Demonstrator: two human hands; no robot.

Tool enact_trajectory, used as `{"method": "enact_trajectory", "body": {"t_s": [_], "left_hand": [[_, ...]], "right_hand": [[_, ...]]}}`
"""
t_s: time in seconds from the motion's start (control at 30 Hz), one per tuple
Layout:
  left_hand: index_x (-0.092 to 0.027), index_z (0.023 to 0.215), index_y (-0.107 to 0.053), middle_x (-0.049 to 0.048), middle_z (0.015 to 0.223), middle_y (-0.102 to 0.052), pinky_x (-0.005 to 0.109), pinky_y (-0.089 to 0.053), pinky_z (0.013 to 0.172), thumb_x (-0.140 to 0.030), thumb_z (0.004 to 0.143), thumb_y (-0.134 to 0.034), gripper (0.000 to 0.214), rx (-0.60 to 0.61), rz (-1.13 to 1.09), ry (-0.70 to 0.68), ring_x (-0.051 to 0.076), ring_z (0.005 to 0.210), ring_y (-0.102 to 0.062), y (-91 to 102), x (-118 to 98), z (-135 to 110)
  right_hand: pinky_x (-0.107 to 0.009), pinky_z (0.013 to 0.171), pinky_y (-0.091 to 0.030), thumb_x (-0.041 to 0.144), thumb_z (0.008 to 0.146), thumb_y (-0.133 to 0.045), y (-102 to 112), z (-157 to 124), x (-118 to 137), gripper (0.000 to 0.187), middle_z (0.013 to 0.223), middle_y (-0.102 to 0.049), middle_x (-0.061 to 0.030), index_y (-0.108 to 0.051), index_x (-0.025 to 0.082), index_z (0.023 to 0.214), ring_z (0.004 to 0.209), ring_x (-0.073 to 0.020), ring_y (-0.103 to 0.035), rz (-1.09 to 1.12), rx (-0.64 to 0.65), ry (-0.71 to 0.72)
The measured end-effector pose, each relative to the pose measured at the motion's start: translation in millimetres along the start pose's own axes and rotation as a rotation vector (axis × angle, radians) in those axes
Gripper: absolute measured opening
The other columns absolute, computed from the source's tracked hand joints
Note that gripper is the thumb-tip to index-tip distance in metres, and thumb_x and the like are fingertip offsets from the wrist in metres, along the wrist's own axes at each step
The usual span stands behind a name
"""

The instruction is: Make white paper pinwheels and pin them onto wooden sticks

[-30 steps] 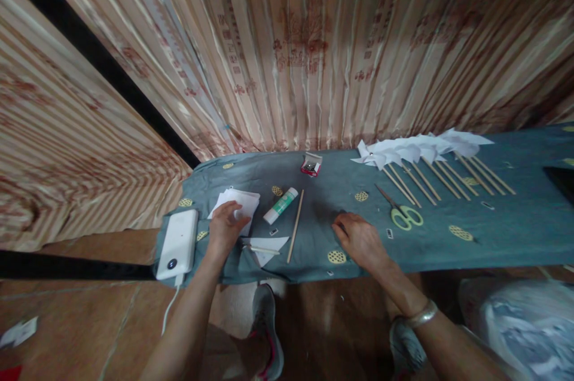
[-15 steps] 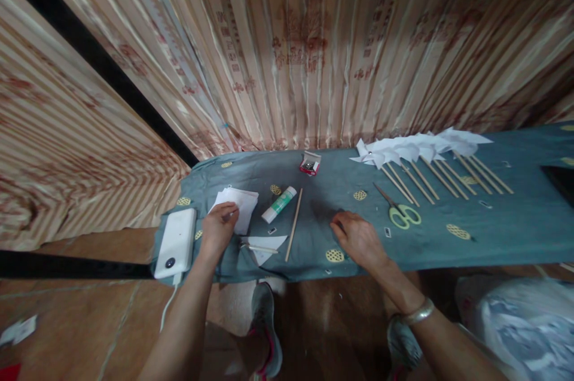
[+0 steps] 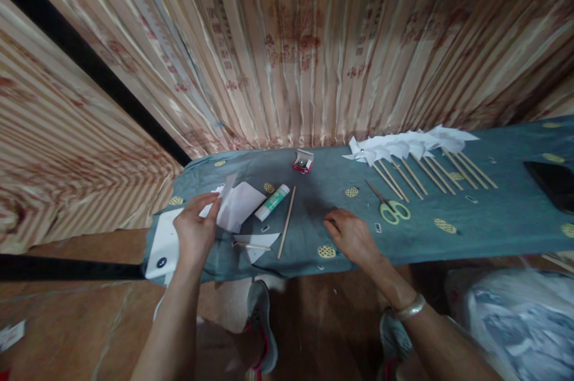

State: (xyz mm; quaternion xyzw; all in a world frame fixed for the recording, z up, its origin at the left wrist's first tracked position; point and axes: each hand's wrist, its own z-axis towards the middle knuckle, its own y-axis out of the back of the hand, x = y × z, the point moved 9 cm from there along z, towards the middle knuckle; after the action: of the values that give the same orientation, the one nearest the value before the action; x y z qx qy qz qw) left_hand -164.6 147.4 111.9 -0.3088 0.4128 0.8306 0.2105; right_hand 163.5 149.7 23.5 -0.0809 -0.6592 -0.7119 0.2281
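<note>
With fingers pinched, my left hand [image 3: 196,226] lifts the edge of a sheet of white paper [image 3: 228,191] from a small stack of white paper [image 3: 242,206]. Close by on the right lie a glue stick [image 3: 272,203] and a thin wooden stick [image 3: 287,222]. Nearer the front edge is a white paper piece [image 3: 256,244] with a small thin tool across it. My right hand [image 3: 352,236] rests on the cloth with curled fingers; whether anything is in them is hidden. Green-handled scissors [image 3: 392,209] lie to its right.
A small red and white box [image 3: 303,161] of metal pins stands at the back. Several paper pinwheels on sticks [image 3: 403,148] lie in a row at the back right. A white power bank [image 3: 164,243] with a cable is at left, a black phone [image 3: 549,185] at far right.
My left hand has moved left and up, raising a sheet's edge off the stack. The top of the stack has shifted. My right hand stays in about the same place; the whole view has shifted slightly.
</note>
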Motion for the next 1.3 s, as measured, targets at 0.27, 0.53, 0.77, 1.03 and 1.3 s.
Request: {"method": "enact_trajectory", "body": {"t_s": [0.27, 0.53, 0.77, 1.03, 1.3], "left_hand": [[-0.016, 0.074, -0.073, -0.0012, 0.059, -0.065, 0.024, -0.047, 0.055, -0.038, 0.059, -0.079, 0.027, 0.191, -0.657, 0.490, 0.011, 0.054, -0.057, -71.7, -52, -65], [-0.013, 0.069, -0.069, 0.0010, 0.063, -0.068, 0.023, -0.049, 0.059, -0.035, 0.046, -0.088, 0.036, 0.522, -1.092, 0.975, 0.010, 0.057, -0.060, -187.2, -72, -145], [-0.016, 0.070, -0.068, 0.0041, 0.074, -0.072, 0.028, -0.054, 0.077, -0.023, 0.060, -0.079, 0.016, 0.591, -1.166, 1.031, 0.017, 0.075, -0.068, -214.2, -90, -155], [-0.015, 0.077, -0.069, 0.0039, 0.078, -0.069, 0.031, -0.055, 0.079, -0.030, 0.066, -0.075, 0.019, 0.719, -1.124, 1.030, 0.016, 0.079, -0.066, -212.2, -97, -175], [-0.022, 0.101, -0.070, 0.0071, 0.110, -0.066, 0.043, -0.043, 0.096, -0.009, 0.074, -0.065, 0.030, 0.656, -0.342, -0.154, 0.023, 0.108, -0.055, -176.7, -118, -138]], "right_hand": [[-0.038, 0.079, -0.054, 0.030, 0.087, -0.051, 27, -10, -43, 0.026, 0.098, -0.074, -0.0111, -0.065, 0.017, 0.104, 0.082, -0.0242, -0.070, 0.309, -0.245, -0.134], [-0.043, 0.081, -0.055, 0.032, 0.089, -0.049, 63, -28, -90, 0.030, 0.108, -0.071, -0.0128, -0.062, 0.018, 0.112, 0.087, -0.0243, -0.069, 0.381, -0.448, -0.212], [-0.048, 0.097, -0.047, 0.012, 0.085, -0.050, 77, -59, -14, 0.036, 0.127, -0.058, -0.0169, -0.053, 0.015, 0.120, 0.117, -0.0280, -0.054, 0.121, -0.407, 0.305], [-0.049, 0.091, -0.049, 0.008, 0.088, -0.044, 50, -62, -22, 0.022, 0.124, -0.061, -0.0181, -0.060, 0.015, 0.102, 0.112, -0.0295, -0.057, 0.015, -0.359, 0.316], [-0.048, 0.098, -0.047, 0.015, 0.087, -0.050, 31, -61, -49, 0.020, 0.126, -0.062, -0.0128, -0.069, 0.019, 0.095, 0.115, -0.0279, -0.058, 0.246, -0.236, 0.166]]}}
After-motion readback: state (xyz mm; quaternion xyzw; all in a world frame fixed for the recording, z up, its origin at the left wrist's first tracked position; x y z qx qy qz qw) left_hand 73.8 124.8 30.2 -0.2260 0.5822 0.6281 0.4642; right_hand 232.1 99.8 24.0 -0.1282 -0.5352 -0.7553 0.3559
